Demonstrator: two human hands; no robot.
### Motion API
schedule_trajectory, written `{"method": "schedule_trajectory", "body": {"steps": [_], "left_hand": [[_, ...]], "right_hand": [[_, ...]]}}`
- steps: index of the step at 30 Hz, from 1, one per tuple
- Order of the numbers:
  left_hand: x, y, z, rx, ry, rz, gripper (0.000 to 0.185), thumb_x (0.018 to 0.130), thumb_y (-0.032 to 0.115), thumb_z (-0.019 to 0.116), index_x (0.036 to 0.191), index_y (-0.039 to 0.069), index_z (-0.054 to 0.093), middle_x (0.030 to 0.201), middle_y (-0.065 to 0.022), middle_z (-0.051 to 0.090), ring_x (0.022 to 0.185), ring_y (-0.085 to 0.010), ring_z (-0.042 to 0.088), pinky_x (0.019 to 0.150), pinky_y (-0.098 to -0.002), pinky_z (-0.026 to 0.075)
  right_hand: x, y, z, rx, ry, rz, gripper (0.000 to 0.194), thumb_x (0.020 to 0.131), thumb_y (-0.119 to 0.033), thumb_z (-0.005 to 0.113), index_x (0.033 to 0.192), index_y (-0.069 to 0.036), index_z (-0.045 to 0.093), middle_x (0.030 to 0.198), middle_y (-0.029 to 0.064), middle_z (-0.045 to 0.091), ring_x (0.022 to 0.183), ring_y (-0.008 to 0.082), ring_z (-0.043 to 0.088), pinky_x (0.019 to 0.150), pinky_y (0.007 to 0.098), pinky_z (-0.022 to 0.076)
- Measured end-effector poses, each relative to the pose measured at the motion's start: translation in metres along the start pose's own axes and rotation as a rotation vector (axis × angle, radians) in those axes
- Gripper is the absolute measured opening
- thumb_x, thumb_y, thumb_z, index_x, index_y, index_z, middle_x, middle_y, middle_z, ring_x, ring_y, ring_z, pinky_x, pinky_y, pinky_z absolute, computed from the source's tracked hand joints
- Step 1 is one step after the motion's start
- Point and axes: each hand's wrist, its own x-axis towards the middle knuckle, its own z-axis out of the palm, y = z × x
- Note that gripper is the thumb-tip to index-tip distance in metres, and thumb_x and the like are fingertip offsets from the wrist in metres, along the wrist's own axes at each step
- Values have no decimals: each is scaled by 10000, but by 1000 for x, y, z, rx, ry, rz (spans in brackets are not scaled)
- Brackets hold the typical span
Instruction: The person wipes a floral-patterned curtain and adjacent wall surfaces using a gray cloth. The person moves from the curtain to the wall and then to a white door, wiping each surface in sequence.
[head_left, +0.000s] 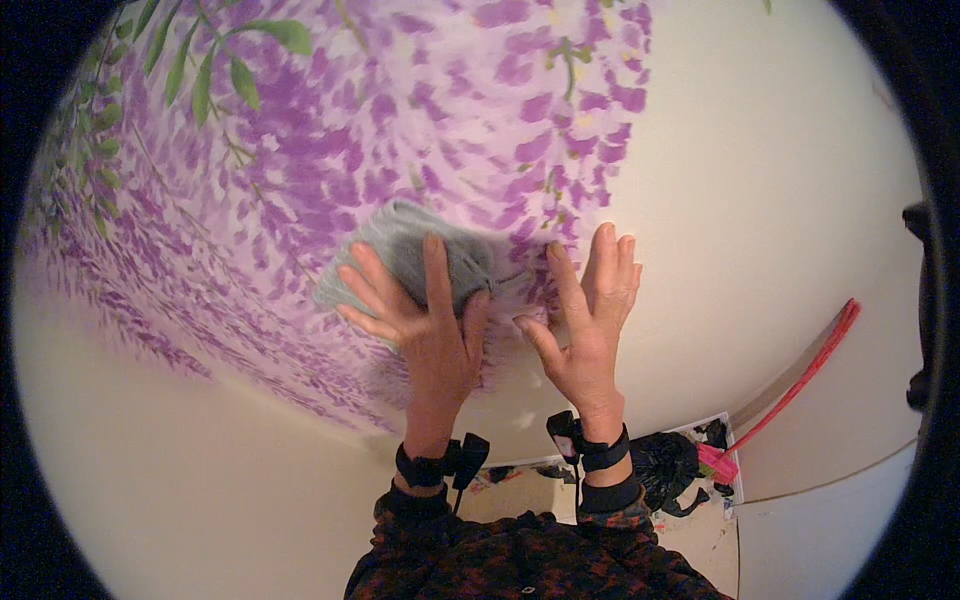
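Purple wisteria-like blossoms and green leaves are painted on the wall mural (300, 165) before me. My left hand (427, 322) lies with fingers spread over a folded grey-green cloth (397, 225) at the painted surface, the palm pressed towards it. The cloth reaches out beyond the fingertips on the upper and left sides. To the right, my right hand (589, 322) has its fingers apart at the mural's right edge and holds nothing; whether it touches the wall cannot be told. Both wrists carry black straps with small black devices.
Plain cream wall (750, 187) adjoins the mural on the right. Low at the right, a black plastic bag (664, 465) lies by a red-handled broom or brush (799, 375) leaning on the wall. Paint-marked floor covering (517, 495) shows below my arms.
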Motion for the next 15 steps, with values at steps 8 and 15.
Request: {"method": "schedule_trajectory", "body": {"steps": [8,15], "left_hand": [[22,69,21,65,-25,77,572,982,478,563,1521,336,434,1622,-304,169,1504,-520,75,1103,-749,-54],[-23,63,51,145,-21,257,560,942,425,615,1483,420,468,1637,-197,217,1514,-458,99,1101,-762,-23]], "right_hand": [[4,26,-23,44,73,46,936,742,-186,773,1571,-148,339,1662,201,173,1526,450,123,1196,624,102],[-2,32,-26,-7,57,57,946,770,-294,784,1583,-160,319,1671,213,111,1525,461,104,1196,625,97]]}}
